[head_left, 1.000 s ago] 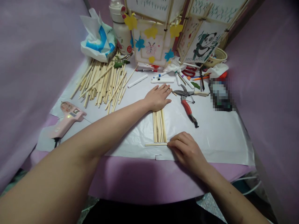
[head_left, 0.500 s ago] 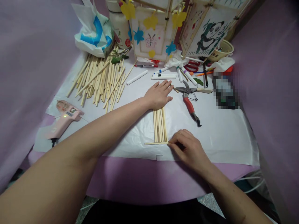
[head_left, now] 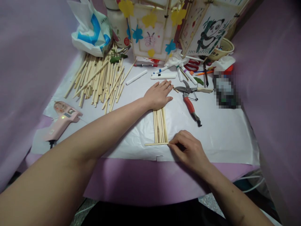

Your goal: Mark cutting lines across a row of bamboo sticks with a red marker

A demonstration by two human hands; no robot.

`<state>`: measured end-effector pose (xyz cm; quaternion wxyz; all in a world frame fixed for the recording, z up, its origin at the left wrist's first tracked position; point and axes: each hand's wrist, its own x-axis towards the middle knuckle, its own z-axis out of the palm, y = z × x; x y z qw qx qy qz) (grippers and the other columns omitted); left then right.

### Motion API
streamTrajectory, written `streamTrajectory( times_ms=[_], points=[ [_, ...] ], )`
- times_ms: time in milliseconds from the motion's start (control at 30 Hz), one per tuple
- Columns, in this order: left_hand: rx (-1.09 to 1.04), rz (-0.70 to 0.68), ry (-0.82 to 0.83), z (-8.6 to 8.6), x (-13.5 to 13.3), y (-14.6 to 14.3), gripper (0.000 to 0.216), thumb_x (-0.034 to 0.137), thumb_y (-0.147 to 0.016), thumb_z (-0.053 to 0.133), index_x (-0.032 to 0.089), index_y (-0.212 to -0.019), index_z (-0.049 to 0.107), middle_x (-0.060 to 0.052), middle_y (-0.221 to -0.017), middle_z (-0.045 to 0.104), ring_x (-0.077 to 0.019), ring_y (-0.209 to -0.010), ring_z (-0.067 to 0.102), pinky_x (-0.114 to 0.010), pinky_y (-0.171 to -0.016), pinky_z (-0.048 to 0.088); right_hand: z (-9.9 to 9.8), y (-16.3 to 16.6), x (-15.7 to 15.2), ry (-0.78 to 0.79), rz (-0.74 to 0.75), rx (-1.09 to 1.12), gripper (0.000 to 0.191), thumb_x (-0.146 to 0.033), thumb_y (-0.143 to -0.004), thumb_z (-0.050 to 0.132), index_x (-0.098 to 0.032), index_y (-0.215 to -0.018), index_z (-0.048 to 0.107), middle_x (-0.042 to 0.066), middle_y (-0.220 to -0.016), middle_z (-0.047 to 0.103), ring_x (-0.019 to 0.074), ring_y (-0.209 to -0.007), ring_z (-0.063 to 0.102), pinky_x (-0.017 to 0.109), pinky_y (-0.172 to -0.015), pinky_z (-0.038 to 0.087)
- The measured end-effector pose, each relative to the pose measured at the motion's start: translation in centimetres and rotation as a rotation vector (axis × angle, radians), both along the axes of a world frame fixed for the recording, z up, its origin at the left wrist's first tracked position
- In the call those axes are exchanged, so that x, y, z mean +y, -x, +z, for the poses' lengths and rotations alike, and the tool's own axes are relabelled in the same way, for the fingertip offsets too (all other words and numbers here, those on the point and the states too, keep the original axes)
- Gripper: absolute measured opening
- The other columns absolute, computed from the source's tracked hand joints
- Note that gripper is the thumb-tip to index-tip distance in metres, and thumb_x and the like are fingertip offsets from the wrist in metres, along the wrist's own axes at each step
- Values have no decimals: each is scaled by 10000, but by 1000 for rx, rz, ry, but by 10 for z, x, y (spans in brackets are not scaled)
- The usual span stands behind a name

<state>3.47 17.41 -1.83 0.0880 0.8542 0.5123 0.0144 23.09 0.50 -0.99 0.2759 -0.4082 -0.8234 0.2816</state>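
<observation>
Several short wooden sticks [head_left: 160, 125] lie side by side in a row on the white paper sheet [head_left: 221, 138]. My left hand [head_left: 158, 95] lies flat and open on the far ends of that row, fingers stretched out. My right hand [head_left: 188, 149] is closed in a pinch on the right end of one thin cross stick [head_left: 155, 144], which lies across the near ends of the row.
Red-handled pliers [head_left: 191, 102] lie right of the row. A pink glue gun [head_left: 61, 119] rests at the left. A pile of long sticks [head_left: 101, 80], a tissue pack [head_left: 92, 29], markers [head_left: 163, 76], scissors [head_left: 191, 67] and paper lantern panels [head_left: 150, 34] crowd the back.
Both hands stay in place on the sticks. The view has shifted slightly, so everything sits a little lower-left to the frame; the cross stick stays against the row's near ends.
</observation>
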Motion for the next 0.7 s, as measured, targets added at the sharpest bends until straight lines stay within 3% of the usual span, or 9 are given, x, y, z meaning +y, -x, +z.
streamTrajectory(
  times_ms=[700],
  points=[
    [28,-6,-11,2,-1,0,645,447,-1039,359,123,-1593,286,-114,-1689,187,-253,-1567,147,-438,-1261,145,-3,-1,0,-8,8,27,174,-118,-899,613,-225,-763,600,21,-732,604,178,-737,572,352,-678,472]
  ],
)
